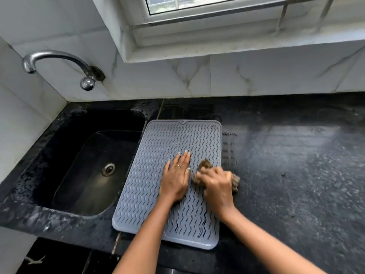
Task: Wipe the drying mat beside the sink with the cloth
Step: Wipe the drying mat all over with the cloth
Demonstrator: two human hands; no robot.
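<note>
We have the cloth (207,171) bunched in our right hand (217,186), fingers curled tight around it, so the wad pokes out ahead of the knuckles and again behind the heel of the palm. It presses on the drying mat (158,139) close to the mat's right edge, with the rear tuft of cloth already hanging over onto the dark counter (296,165).

Just left of that grip, our left hand (176,178) lies flat and open on the mat, fingers spread and pointing away from us, holding nothing. We judge it is there as a weight: the mat looks like thin, flexible rubber, and rubbing would likely drag it across the smooth stone unless something pins it.

The mat sits beside the sink (94,165), its left edge running along the basin's rim and partly overhanging it.

Ahead of the grip, the ribbed surface is open all the way to the far lip. Behind the grip, toward us, the near strip is crossed by both forearms. To the grip's left, the pinning hand blocks a straight sweep, so we would have to lift or shift it to reach the sink side. To the right, the counter is bare and offers easy run-off.
</note>
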